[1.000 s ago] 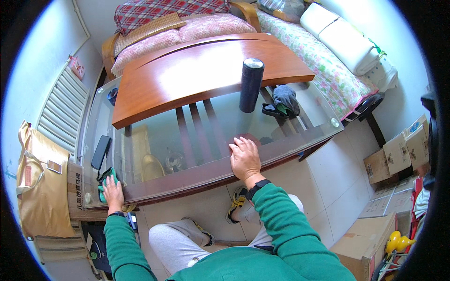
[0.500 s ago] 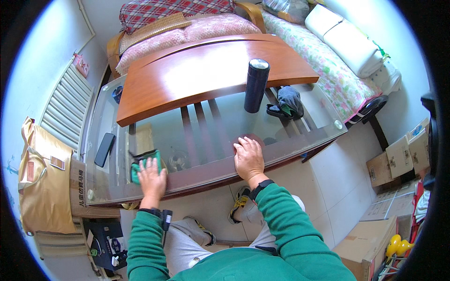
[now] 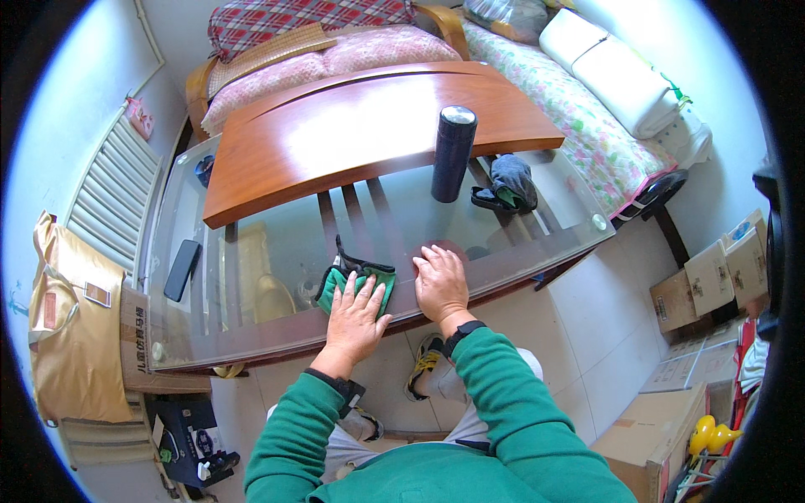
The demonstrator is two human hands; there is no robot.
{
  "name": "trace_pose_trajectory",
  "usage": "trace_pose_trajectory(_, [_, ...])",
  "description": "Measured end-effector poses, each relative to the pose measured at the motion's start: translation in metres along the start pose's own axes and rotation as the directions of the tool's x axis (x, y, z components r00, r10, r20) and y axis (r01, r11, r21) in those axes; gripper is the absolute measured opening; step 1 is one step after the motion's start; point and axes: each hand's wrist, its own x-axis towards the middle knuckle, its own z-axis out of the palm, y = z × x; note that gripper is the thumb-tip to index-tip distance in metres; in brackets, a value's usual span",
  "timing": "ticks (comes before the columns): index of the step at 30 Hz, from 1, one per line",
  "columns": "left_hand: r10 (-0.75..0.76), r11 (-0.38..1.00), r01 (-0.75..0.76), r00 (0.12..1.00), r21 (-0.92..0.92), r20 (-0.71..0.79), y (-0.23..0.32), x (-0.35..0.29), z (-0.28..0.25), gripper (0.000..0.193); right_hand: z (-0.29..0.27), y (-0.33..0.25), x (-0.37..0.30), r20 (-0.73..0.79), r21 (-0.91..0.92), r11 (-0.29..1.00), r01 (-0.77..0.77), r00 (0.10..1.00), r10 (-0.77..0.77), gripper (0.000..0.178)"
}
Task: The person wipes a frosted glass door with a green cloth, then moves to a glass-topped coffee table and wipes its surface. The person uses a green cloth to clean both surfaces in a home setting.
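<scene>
My left hand lies flat with spread fingers on a green cleaning cloth with dark edging. The cloth is pressed on the glass tabletop, close to the table's near edge, and partly hidden under the palm. My right hand rests on the glass just to the right, its fingers loosely extended and holding nothing. Beyond it a dark blue thermos flask with a silver top stands upright. Right of the flask sits a bunched dark grey cloth item with a bit of green.
A curved wooden board covers the table's far part. A black phone lies at the left. A sofa stands behind, a flowered bed at the right. Cardboard boxes line the right; a tan bag hangs left.
My left hand has slid the green cloth to the right along the glass, close to my right hand. My right hand stays in place on the table. The view has shifted slightly.
</scene>
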Motion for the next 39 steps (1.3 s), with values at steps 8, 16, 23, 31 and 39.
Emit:
trace_pose_trajectory(8, [-0.074,0.997,0.074,0.997,0.004,-0.018,-0.014,-0.031,-0.007,0.058,0.001,0.001,-0.001,0.009,-0.002,1.0,-0.001,1.0,0.001,0.029])
trace_pose_trajectory(16, [-0.425,0.904,0.426,0.905,0.044,-0.017,-0.107,-0.072,-0.024,0.055,-0.002,0.0,-0.001,0.015,-0.011,1.0,0.003,1.0,-0.003,0.029])
trace_pose_trajectory(23, [-0.73,0.665,0.736,0.677,0.126,-0.101,-0.197,-0.112,-0.037,0.057,0.0,0.0,-0.001,0.013,0.002,1.0,-0.004,1.0,0.004,0.029])
trace_pose_trajectory(31, [-0.709,0.7,0.704,0.706,0.123,-0.005,-0.098,-0.015,-0.007,0.067,-0.001,-0.001,0.0,0.005,-0.002,1.0,0.002,1.0,-0.002,0.028])
trace_pose_trajectory(39, [-0.295,0.94,0.278,0.953,-0.196,-0.062,0.017,0.049,0.002,0.061,-0.002,0.0,0.001,0.01,0.005,1.0,0.006,1.0,-0.006,0.026])
